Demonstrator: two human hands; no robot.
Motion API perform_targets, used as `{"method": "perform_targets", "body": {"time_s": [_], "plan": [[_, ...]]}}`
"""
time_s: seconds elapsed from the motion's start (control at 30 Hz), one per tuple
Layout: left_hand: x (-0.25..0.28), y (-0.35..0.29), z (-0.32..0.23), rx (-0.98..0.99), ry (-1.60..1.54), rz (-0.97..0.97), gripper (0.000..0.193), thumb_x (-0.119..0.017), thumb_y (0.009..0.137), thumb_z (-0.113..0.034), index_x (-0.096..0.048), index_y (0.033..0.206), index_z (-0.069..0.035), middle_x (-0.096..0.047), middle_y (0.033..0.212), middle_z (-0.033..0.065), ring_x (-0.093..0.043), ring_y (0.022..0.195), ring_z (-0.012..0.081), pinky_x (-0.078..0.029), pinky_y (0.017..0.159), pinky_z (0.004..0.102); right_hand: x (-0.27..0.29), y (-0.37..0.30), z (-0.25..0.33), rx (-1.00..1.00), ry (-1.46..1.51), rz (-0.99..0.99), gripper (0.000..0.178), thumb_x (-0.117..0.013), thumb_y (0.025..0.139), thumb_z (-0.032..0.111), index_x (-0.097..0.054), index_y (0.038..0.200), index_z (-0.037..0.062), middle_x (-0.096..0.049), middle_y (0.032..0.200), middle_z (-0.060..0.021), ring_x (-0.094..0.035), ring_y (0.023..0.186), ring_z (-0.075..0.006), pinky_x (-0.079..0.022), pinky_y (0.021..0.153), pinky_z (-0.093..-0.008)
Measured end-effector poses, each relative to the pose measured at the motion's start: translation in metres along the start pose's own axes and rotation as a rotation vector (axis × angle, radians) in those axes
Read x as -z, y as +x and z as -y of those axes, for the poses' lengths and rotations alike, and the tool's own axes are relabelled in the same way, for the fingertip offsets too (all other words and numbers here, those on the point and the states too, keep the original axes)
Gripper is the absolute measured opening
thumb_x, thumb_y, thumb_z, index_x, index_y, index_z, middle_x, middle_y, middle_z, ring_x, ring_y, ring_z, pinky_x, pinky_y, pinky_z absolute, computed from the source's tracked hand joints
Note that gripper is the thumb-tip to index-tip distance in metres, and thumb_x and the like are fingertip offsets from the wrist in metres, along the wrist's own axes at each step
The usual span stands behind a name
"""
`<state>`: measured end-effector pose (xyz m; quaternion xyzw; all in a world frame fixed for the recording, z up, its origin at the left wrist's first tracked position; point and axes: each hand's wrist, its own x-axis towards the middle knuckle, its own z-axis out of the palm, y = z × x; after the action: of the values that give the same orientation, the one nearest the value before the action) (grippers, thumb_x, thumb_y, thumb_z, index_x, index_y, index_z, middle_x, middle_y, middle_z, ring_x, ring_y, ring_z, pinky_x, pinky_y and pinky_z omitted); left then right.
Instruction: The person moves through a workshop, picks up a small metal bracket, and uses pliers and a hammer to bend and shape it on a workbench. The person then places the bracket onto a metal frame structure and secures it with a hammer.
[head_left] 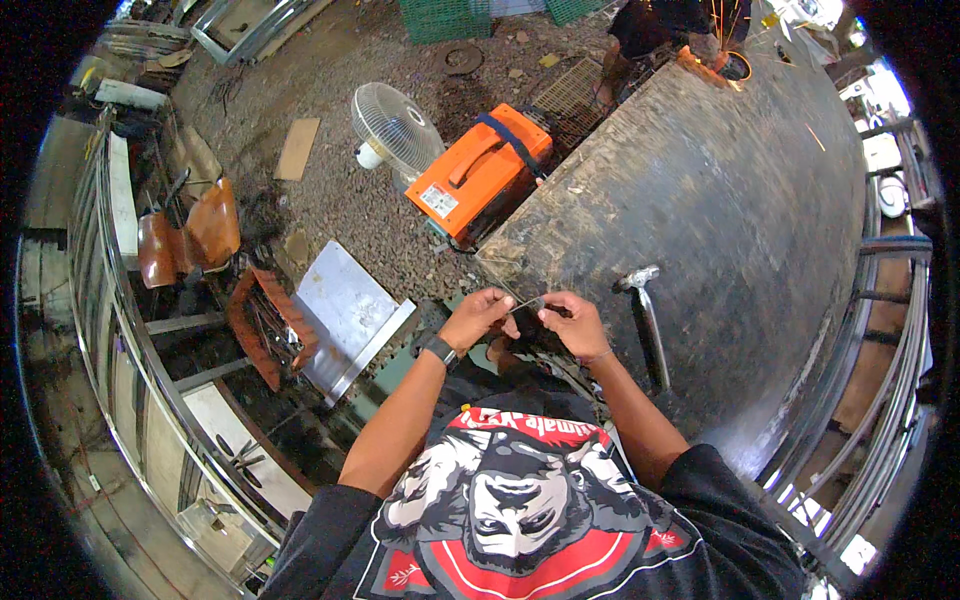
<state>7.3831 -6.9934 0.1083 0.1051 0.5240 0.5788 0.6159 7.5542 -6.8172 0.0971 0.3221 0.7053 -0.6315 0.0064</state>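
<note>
Thin, pale metal wire [520, 303] runs between my two hands at the near corner of the dark, scuffed round surface [740, 200]. My left hand [478, 316] is pinched shut on one end, and my right hand [572, 322] is closed on the other, fingers curled tight. The wire looks springy to me; if either pinch loosens, I reckon it could whip free and drop off the edge. Just right of my right hand lies a steel hammer [645, 315], near enough that my elbow might knock it. Beyond the corner, on the gravel floor, sit an orange boxy machine with a handle [480, 175] and a white fan [395, 130].
</note>
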Motion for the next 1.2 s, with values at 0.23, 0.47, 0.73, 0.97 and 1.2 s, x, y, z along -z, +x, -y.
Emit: {"method": "perform_targets", "body": {"time_s": [0.23,0.47,0.73,0.97,1.2], "plan": [[-0.007,0.038,0.013,-0.078,0.072,0.007,0.030,-0.063,0.104,-0.030,-0.055,0.112,-0.002,-0.070,0.085,0.0093,-0.071,0.079,0.0197,-0.057,0.078,0.0343,0.011,0.005,0.005,0.186,-0.241,-0.053,0.032,-0.074,0.089,0.013,-0.067,0.120,0.0067,-0.072,0.100,-0.0144,-0.070,0.090,-0.0262,-0.055,0.079,-0.0361],[0.006,0.041,0.033,-0.046,-0.025,-0.073,0.030,-0.064,0.104,-0.031,-0.054,0.114,-0.005,-0.070,0.085,0.0091,-0.070,0.080,0.0194,-0.057,0.077,0.0341,0.003,0.005,0.028,0.228,-0.517,-0.121,0.035,-0.070,0.091,0.016,-0.063,0.124,0.0113,-0.064,0.109,-0.0140,-0.066,0.096,-0.0390,-0.054,0.079,-0.0475],[0.006,0.035,0.019,-0.082,0.014,-0.223,0.038,-0.071,0.100,-0.026,-0.051,0.122,-0.002,-0.071,0.092,0.0099,-0.069,0.086,0.0182,-0.054,0.079,0.0334,0.003,0.032,0.016,0.426,-0.630,-0.037,0.031,-0.068,0.092,0.014,-0.064,0.122,0.0095,-0.060,0.106,-0.0156,-0.064,0.098,-0.0411,-0.053,0.080,-0.0497],[-0.001,0.035,0.038,-0.188,0.042,-0.506,0.038,-0.073,0.096,-0.011,-0.052,0.124,0.003,-0.069,0.104,0.0114,-0.066,0.094,0.0152,-0.054,0.082,0.0319,0.000,0.042,0.017,0.413,-0.637,-0.050,0.031,-0.067,0.093,0.011,-0.063,0.123,0.0087,-0.060,0.106,-0.0163,-0.064,0.097,-0.0414,-0.053,0.080,-0.0499],[0.012,0.054,0.061,-0.207,-0.006,-0.616,0.025,-0.069,0.098,-0.010,-0.060,0.116,0.005,-0.071,0.105,0.0126,-0.072,0.092,0.0208,-0.059,0.083,0.0325,0.002,0.041,0.022,0.377,-0.569,-0.021,0.035,-0.069,0.092,0.011,-0.061,0.126,0.0078,-0.060,0.109,-0.0179,-0.064,0.095,-0.0425,-0.053,0.081,-0.0489]]}}
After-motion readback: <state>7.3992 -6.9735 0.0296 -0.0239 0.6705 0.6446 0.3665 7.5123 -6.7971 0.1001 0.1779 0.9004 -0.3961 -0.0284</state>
